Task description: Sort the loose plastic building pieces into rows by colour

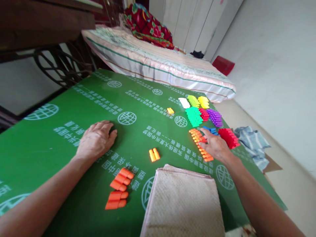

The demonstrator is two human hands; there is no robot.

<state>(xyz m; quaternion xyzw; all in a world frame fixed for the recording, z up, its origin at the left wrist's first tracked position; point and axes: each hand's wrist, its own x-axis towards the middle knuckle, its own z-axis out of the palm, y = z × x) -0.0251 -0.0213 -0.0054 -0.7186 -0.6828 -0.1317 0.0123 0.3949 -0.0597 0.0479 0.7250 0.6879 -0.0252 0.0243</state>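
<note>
My left hand [97, 139] rests palm down on the green table, its fingers slightly bent and the thumb apart, holding nothing. Over at the right, my right hand [216, 146] reaches into a row of orange peg-like plastic pieces [206, 155], with thumb and forefinger around a darker orange piece [202, 139]. Nearer to me lie two small groups of dark orange pieces, one group [122, 178] above the other [117, 199]. A lighter orange pair [154, 154] sits in the middle, and another small yellow-orange pair [170, 111] lies farther back.
Beyond my right hand stand blocks of pieces: green [194, 116], purple [214, 117], red [229, 138], white [184, 102], yellow [203, 102] and partly hidden blue [211, 130]. A folded cloth [184, 200] covers the near edge. Behind the green table [138, 138] is a bed [158, 62].
</note>
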